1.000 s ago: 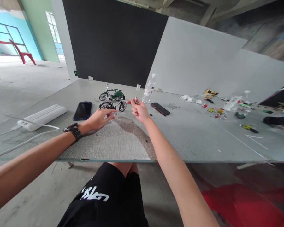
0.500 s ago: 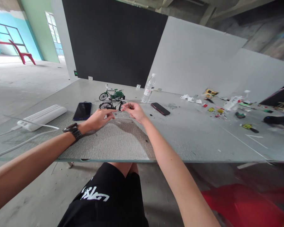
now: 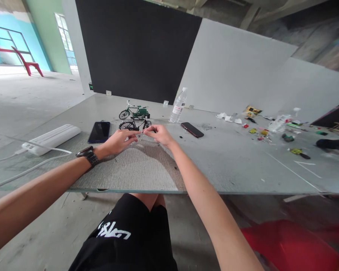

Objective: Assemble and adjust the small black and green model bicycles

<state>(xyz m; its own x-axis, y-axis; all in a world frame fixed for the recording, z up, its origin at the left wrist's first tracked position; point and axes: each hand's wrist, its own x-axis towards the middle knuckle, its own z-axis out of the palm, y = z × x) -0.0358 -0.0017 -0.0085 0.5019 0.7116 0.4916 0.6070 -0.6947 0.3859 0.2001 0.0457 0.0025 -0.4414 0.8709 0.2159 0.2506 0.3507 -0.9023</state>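
Observation:
A black model bicycle [image 3: 127, 125] stands on the table just beyond my fingertips. Behind it is a green model bicycle [image 3: 134, 111] with green boxes at its rear. My left hand [image 3: 121, 140], with a dark watch at the wrist, rests low with its index finger stretched out and its thumb apart. My right hand [image 3: 160, 135] is closed in a pinch, its fingertips meeting the left index fingertip in front of the black bicycle. Something thin and dark shows by the right fingers, too small to name. Tiny bits lie under the fingertips.
A dark phone [image 3: 99, 132] and a white power strip [image 3: 51, 139] with cables lie left. A water bottle [image 3: 178, 106] and another phone [image 3: 192, 129] are right of my hands. Small coloured parts [image 3: 264, 133] are scattered farther right. A black panel [image 3: 138, 49] stands behind.
My right hand has shifted slightly left, bringing its fingertips against the left index finger. My left hand and both bicycles stay in place; the view has moved very slightly.

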